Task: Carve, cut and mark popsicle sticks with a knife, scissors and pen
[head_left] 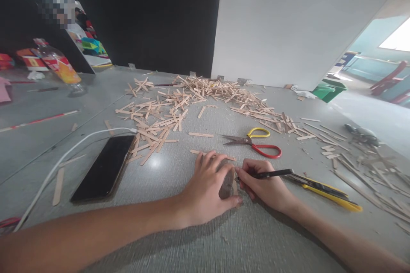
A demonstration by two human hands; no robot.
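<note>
My left hand (209, 190) is arched over the tabletop, its thumb and index finger at the two ends of a short wooden craft stick (235, 182), holding it against the table. Its other fingers rest by another craft stick (229, 157) that lies crosswise. My right hand (262, 185) grips a black pen (272, 173), the tip down at the held stick. Just beyond the hands lie scissors (248, 140), blades spread, with one yellow and one red handle. A yellow and black utility knife (329, 192) lies right of my right hand.
A heap of craft sticks (208, 89) spreads across the back of the table (153, 230). At left lie a phone (104, 168) with a white cable (53, 168) and a tilted bottle (60, 66). Thin wood strips (358, 177) litter the right. Panels (269, 21) stand behind.
</note>
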